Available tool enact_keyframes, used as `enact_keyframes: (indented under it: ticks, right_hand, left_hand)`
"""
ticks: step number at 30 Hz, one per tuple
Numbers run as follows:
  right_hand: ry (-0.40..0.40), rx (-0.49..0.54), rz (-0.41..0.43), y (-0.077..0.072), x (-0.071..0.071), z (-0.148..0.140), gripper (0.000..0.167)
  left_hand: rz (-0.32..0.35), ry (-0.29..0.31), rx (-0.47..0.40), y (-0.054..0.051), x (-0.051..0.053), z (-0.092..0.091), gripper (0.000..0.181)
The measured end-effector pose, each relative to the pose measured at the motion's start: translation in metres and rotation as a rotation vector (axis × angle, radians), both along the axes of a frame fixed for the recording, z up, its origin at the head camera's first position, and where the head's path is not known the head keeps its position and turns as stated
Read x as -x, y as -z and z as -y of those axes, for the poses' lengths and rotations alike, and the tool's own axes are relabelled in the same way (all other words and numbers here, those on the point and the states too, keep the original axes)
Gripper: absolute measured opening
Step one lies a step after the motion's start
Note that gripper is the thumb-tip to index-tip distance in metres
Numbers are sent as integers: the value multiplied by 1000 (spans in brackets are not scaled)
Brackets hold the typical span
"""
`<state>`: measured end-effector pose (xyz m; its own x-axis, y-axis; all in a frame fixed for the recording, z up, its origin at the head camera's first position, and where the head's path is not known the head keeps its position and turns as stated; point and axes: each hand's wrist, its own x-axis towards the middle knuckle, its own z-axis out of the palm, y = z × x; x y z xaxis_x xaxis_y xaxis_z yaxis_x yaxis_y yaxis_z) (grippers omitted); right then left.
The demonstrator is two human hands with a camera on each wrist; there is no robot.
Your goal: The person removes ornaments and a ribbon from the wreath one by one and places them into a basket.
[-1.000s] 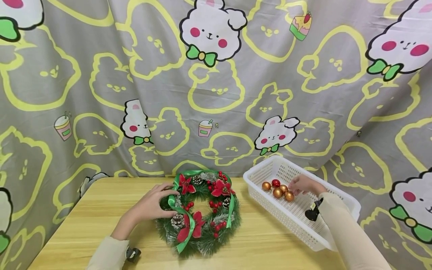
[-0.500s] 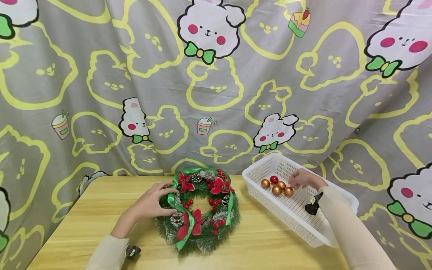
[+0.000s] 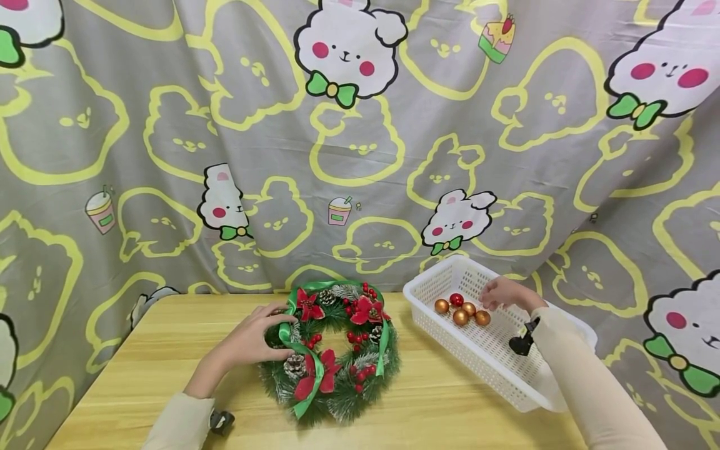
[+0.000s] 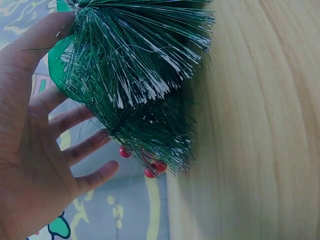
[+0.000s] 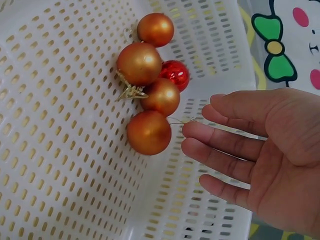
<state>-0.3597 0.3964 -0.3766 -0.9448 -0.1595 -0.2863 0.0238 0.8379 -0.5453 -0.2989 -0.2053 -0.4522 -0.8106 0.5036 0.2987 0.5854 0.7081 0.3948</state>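
A green wreath, with red poinsettias, pinecones, berries and green ribbon, lies on the table. At its left side, my left hand holds the rim between thumb and fingers; in the left wrist view the little finger stands apart from the greenery, and some fingertips are hidden. My right hand reaches into the white basket with relaxed fingers and a gap between thumb and fingers. Beside them lies a gold bauble, whose thin string meets a fingertip; whether it touches cannot be told. Several gold baubles and a red bauble cluster there.
The white perforated basket stands at an angle on the right of the wooden table. A grey patterned curtain hangs behind the table and along its sides.
The right hand has shifted slightly within the basket, and the nearest gold bauble sits a little farther right of the others. My left hand and the wreath stay almost still.
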Motion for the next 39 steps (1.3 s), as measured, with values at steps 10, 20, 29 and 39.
enact_keyframes:
  ticks: [10,20,29,39]
  right_hand:
    - [-76,105,-131,-26,4,21,26]
    - [-119,176,-255,-56,12,69,30]
    - [-213,237,-312,-66,21,114,25]
    - [-284,303,-292,-65,31,170,25]
  left_hand:
    - [31,-9,7,-1,-1,1,61]
    - [32,-13,3,-1,-2,1,61]
    - [29,-6,-9,-1,-3,-1,60]
    - [32,-10,-3,-2,-2,-1,60]
